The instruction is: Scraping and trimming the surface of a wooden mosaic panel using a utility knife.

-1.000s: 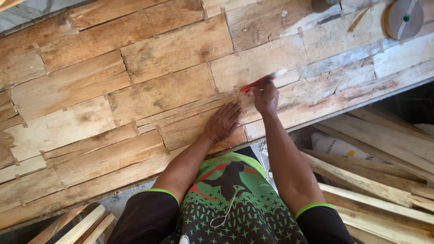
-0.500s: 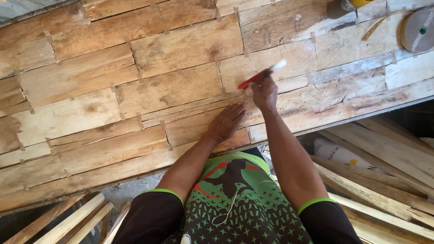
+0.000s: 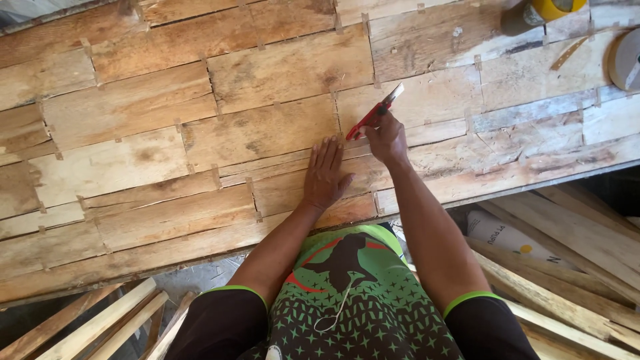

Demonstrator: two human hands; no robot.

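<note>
Loose timber strips beside a tape roll and yellow-capped bottle

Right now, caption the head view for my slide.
Left hand flat on patched veneer sheet; right hand holds red cutter.

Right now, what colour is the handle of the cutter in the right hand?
Red, with a pale metal blade at the tip. The head view shows the cutter held in the right hand.

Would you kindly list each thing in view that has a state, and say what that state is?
left hand: flat, palm down on the veneer sheet.
right hand: closed around the red cutter.
red cutter: held tilted, its pale end up and away from the body.
veneer sheet: lying flat, patched from taped strips.
tape roll: lying at the sheet's far right.
</note>
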